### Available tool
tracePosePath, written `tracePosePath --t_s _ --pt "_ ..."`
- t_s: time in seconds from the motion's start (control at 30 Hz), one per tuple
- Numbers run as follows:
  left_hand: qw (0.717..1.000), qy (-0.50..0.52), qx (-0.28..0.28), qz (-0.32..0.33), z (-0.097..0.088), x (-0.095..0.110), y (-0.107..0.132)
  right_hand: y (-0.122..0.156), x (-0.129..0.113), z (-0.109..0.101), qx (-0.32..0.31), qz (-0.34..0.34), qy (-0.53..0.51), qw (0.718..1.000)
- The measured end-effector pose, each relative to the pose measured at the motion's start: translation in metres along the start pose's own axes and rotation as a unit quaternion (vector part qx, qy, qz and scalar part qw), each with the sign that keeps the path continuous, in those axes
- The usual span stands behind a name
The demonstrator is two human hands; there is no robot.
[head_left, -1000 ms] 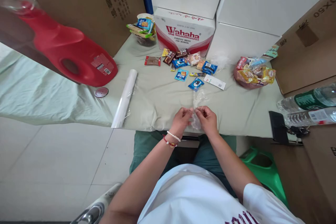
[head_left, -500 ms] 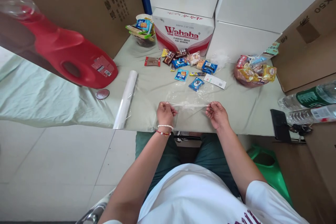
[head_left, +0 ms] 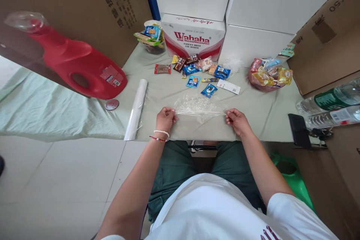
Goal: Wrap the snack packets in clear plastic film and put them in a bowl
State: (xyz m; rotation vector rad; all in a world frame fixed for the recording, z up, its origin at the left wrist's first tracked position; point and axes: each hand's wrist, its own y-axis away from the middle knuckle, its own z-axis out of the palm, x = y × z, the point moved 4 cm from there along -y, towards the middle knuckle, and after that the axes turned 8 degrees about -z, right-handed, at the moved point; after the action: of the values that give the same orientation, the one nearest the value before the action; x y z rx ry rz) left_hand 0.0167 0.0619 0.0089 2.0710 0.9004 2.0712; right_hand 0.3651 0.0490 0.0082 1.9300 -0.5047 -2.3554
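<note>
A clear plastic bag point(head_left: 198, 108) is stretched sideways above the cloth near the table's front edge. Its left end is pinched in my left hand point(head_left: 165, 119), and its right end sits between the fingers of my right hand point(head_left: 236, 120). The taut edge runs straight between the hands, while the thin film beyond it lies crumpled toward the snacks. Just past the film are a blue snack packet point(head_left: 209, 90), a light blue packet point(head_left: 193, 81) and a white packet point(head_left: 228, 86). To the left of my left hand lies a roll of clear plastic bags point(head_left: 136, 110).
Several wrapped snacks point(head_left: 192, 59) lie before the Wahaha carton point(head_left: 194, 38). A snack-filled bowl point(head_left: 270, 75) stands right, another snack container point(head_left: 153, 39) back left. A red jug point(head_left: 87, 65) and a round lid-like disc point(head_left: 111, 104) are left; bottles point(head_left: 332, 99) and a phone point(head_left: 299, 130) right.
My hands have moved apart, the left one leftward and the right one slightly rightward. The bag's edge is now pulled wider and straighter between them. The view has shifted a little.
</note>
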Motion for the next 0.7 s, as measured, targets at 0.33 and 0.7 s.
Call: tracePosePath --t_s 0.33,0.7 --pt "0.722 -0.460 -0.177 0.485 0.049 0.038 0.055 -0.001 0.008 0.005 -0.005 -0.042 0.051 0.998" --pt "0.632 -0.530 -0.284 0.489 -0.030 -0.024 0.123 -0.009 0.006 0.006 0.000 -0.014 0.035 0.999"
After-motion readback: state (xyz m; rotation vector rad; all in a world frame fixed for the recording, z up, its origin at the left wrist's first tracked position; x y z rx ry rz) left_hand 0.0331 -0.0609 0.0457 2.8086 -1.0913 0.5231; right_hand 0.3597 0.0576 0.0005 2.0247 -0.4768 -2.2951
